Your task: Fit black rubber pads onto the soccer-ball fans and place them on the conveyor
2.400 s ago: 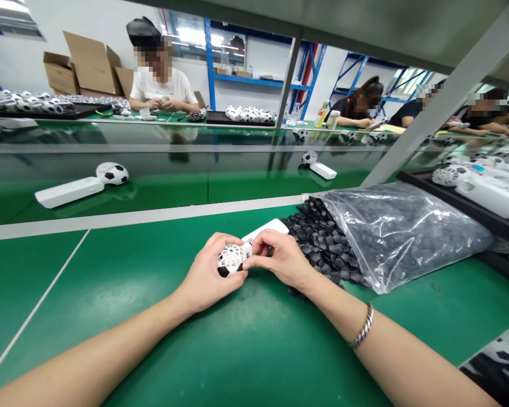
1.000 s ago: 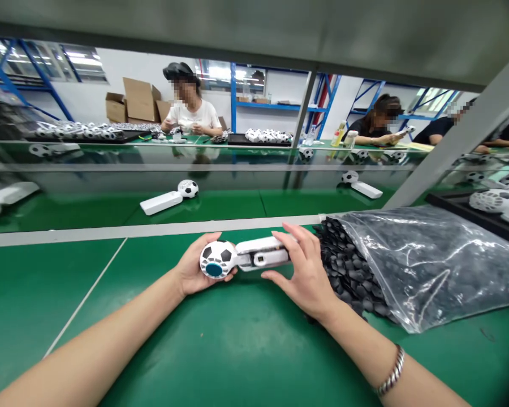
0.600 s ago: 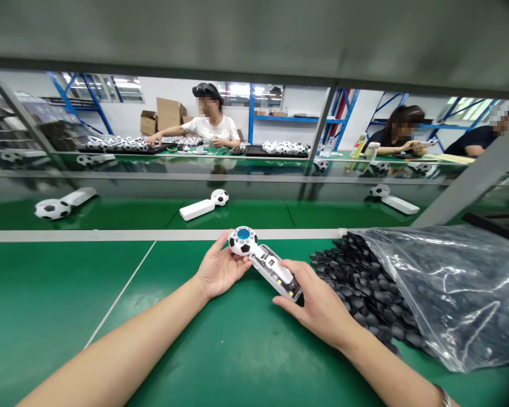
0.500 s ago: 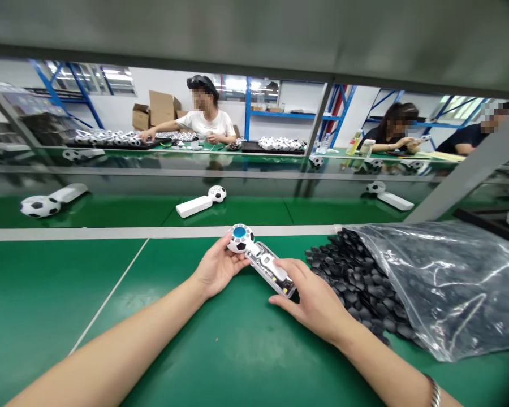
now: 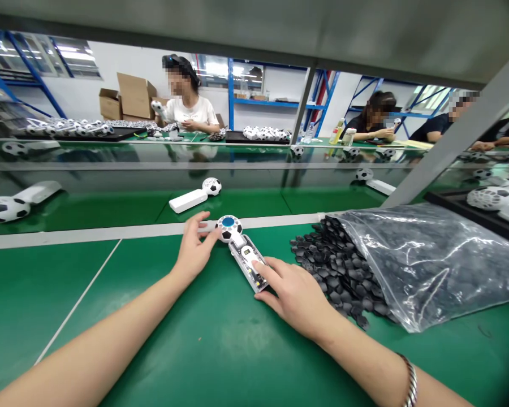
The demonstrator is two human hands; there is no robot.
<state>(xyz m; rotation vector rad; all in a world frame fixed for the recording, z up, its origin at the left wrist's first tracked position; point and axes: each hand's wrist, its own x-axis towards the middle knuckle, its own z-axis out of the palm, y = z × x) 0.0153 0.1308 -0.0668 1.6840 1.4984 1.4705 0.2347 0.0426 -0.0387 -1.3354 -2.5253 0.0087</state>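
Note:
A handheld fan point(image 5: 248, 255) with a soccer-ball head lies at a slant just above or on the green table. A blue disc sits on its round head, and small parts show through its clear handle. My right hand point(image 5: 294, 291) grips the handle's lower end between thumb and fingers. Beside the ball head, my left hand point(image 5: 197, 243) has its fingers spread, the fingertips close to or touching the ball's left edge. Right of my right hand is a pile of small black pieces point(image 5: 343, 268), spilling from a clear plastic bag point(image 5: 441, 265).
Across a pale ledge, white soccer-ball fans point(image 5: 189, 200) lie on a green belt. A black tray point(image 5: 449, 206) with more of them stands at right. A slanted metal post point(image 5: 453, 130) rises there, and a shelf hangs overhead. Several co-workers sit at a far bench point(image 5: 195, 137).
My left hand has loosened from the ball head, its fingers now spread to the left. My right hand still holds the handle. The view has shifted; a co-worker opposite now lifts a ball-headed piece.

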